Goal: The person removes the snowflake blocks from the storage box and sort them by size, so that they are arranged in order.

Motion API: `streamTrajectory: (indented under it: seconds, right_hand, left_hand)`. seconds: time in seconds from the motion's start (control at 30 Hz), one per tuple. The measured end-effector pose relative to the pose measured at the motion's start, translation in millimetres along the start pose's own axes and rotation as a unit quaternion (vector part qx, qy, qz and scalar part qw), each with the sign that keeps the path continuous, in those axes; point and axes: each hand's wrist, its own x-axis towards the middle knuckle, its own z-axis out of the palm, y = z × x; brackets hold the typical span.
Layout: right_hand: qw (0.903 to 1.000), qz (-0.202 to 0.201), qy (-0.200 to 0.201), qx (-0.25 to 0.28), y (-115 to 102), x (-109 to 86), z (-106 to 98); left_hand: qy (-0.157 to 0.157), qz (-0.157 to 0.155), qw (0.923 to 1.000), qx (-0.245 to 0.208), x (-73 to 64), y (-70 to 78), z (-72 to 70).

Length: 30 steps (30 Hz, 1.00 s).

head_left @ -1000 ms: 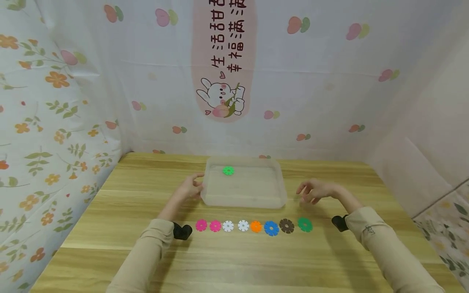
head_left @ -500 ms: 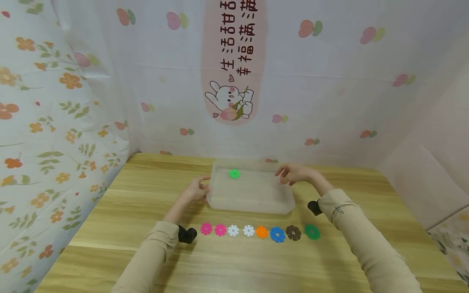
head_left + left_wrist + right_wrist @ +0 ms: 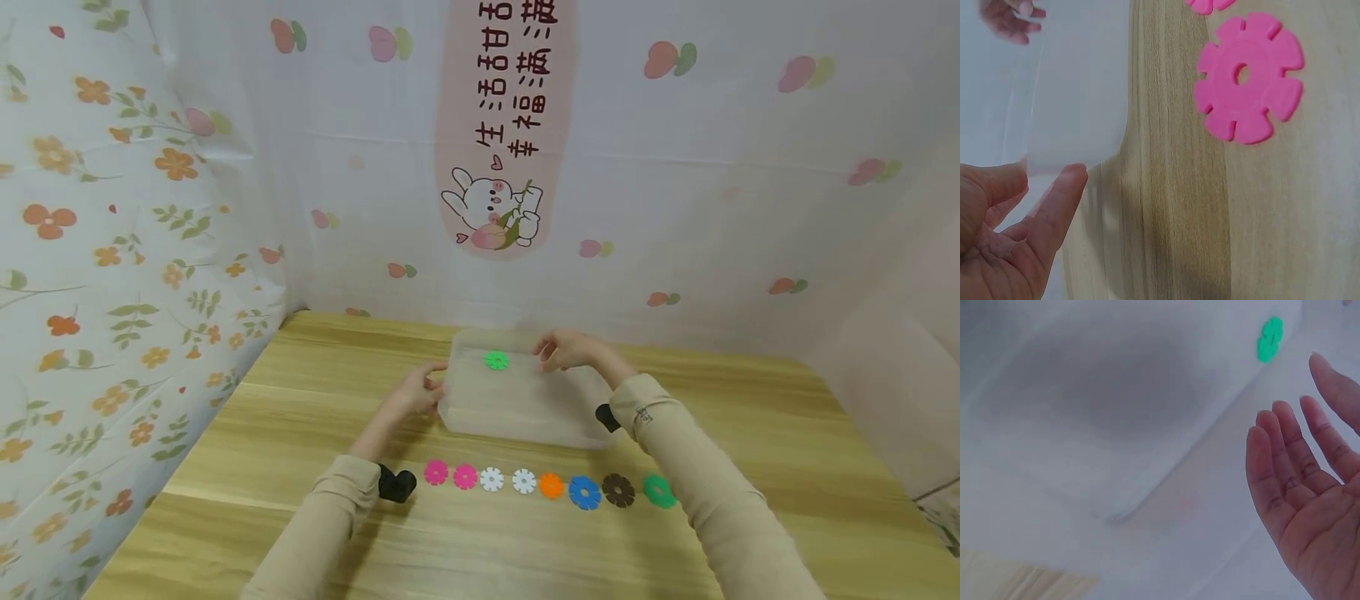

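Observation:
A translucent plastic box [image 3: 517,400] stands toward the back of the table, with one bright green notched disc [image 3: 497,361] lying in its far left part. My left hand [image 3: 420,392] grips the box's left wall between thumb and fingers [image 3: 1060,206]. Over the box's far side hovers my right hand [image 3: 566,350], its fingers [image 3: 1291,450] relaxed and holding nothing. In the right wrist view, the green disc lies beyond the fingertips, apart from them.
In front of the box runs a row of notched plastic discs: two pink [image 3: 465,477], two white [image 3: 491,479], then orange [image 3: 552,486], blue [image 3: 584,492], brown [image 3: 618,490] and dark green [image 3: 659,492]. Patterned cloth [image 3: 360,208] hangs behind the wooden table [image 3: 480,550].
My right hand has moved from beside the box, leftward and over it toward the green disc. The left hand stays at the box's left wall. The head view has shifted slightly.

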Motion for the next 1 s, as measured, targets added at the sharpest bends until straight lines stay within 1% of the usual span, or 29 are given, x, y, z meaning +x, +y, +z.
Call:
streamTrajectory:
  seconds: [0.17, 0.23, 0.4, 0.5, 0.57, 0.6, 0.63, 0.67, 0.73, 0.8, 0.83, 0.87, 0.9, 0.93, 0.97, 1.0]
  right_hand:
    - [0.999, -0.036, -0.007, -0.024, -2.6, 15.9, 8.4]
    - [0.9985, -0.046, -0.011, -0.028, -4.5, 21.1, 11.4]
    - [0.9975, -0.046, -0.019, -0.049, -9.8, 34.1, 18.9]
    - [0.9968, -0.038, -0.028, -0.065, -10.9, 45.5, 23.7]
    - [0.9955, -0.04, -0.032, -0.079, -4.5, 60.1, 27.8]
    - [0.9935, -0.05, -0.034, -0.096, 3.8, 72.0, 30.5]
    - [0.9906, -0.078, -0.03, -0.108, 20.2, 89.4, 34.4]
    - [0.987, -0.093, -0.031, -0.128, 33.7, 105.3, 38.0]
    - [0.9744, -0.144, -0.015, -0.172, 73.8, 148.0, 49.5]
    - [0.9573, -0.196, 0.015, -0.212, 114.0, 190.1, 62.1]
    - [0.9511, -0.215, 0.031, -0.22, 127.6, 204.5, 66.5]
    - [0.9497, -0.217, 0.034, -0.224, 131.2, 210.3, 68.3]
    - [0.9485, -0.221, 0.036, -0.224, 130.4, 212.1, 68.3]
    - [0.9498, -0.228, 0.034, -0.211, 127.0, 210.3, 67.0]
    - [0.9541, -0.22, 0.033, -0.2, 113.1, 199.8, 64.2]
    - [0.962, -0.203, 0.018, -0.181, 94.1, 184.0, 59.1]
  left_hand:
    - [0.0, -0.001, 1.0, -0.001, 3.1, 0.7, 4.8]
    - [0.001, 0.001, 1.0, 0.009, 3.8, 0.9, 6.4]
    - [0.005, 0.001, 0.9997, 0.026, 2.2, 2.7, 8.9]
    - [0.004, 0.002, 0.9997, 0.026, 1.3, 3.0, 10.3]
    - [0.004, 0.001, 0.9998, 0.021, 1.0, 2.5, 10.7]
    - [0.005, 0.001, 0.9997, 0.022, 0.8, 2.3, 10.8]
    - [0.006, 0.001, 0.9998, 0.021, 0.6, 2.1, 10.5]
    - [0.007, 0.001, 0.9997, 0.022, 0.3, 1.7, 10.1]
    - [0.009, 0.003, 0.9998, 0.02, -0.2, 1.0, 8.9]
    - [0.014, 0.004, 0.9997, 0.022, -0.6, 0.4, 7.2]
    - [0.016, 0.003, 0.9996, 0.022, -1.0, 0.3, 6.1]
    - [0.017, 0.002, 0.9996, 0.023, -1.3, 0.0, 5.1]
    - [0.019, 0.001, 0.9996, 0.023, -1.5, -0.2, 4.0]
    - [0.021, -0.002, 0.9996, 0.021, -1.6, -0.3, 2.9]
    - [0.022, -0.004, 0.9995, 0.022, -1.6, -0.4, 1.6]
    - [0.023, -0.004, 0.9994, 0.024, -1.5, -0.8, 0.1]
